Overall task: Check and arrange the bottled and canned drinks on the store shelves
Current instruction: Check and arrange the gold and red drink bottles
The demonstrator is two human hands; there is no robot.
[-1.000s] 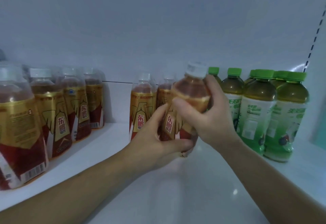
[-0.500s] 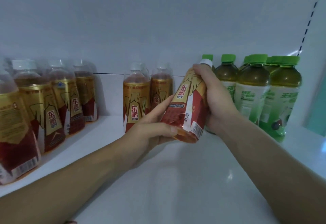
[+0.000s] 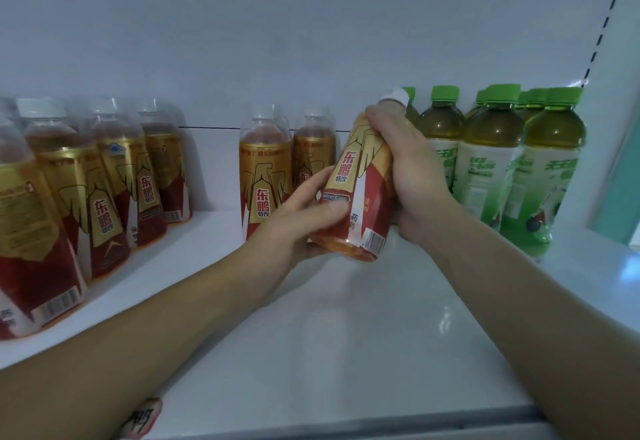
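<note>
Entry: both hands are on one bottle with a red-and-gold label, held in front of me over the white shelf. The bottle is tilted, with its white cap up and to the right and its base lower and nearer the camera; the barcode strip faces me. My left hand grips the lower part, fingers curled round the far side and thumb laid across the front of the label. My right hand is closed round the shoulder and neck just below the cap, with the knuckles facing me. I cannot tell whether the base touches the shelf surface. Just behind the left hand two more red-and-gold bottles stand upright, one behind the other. Well apart on the left, a row of the same bottles runs from the back wall toward me. Just beside the right hand a cluster of green-capped bottles with green-and-white labels stands upright against the right side panel, which has a line of slots. A scrap of red label shows at the bottom edge below the left forearm; too little is visible to identify it.
</note>
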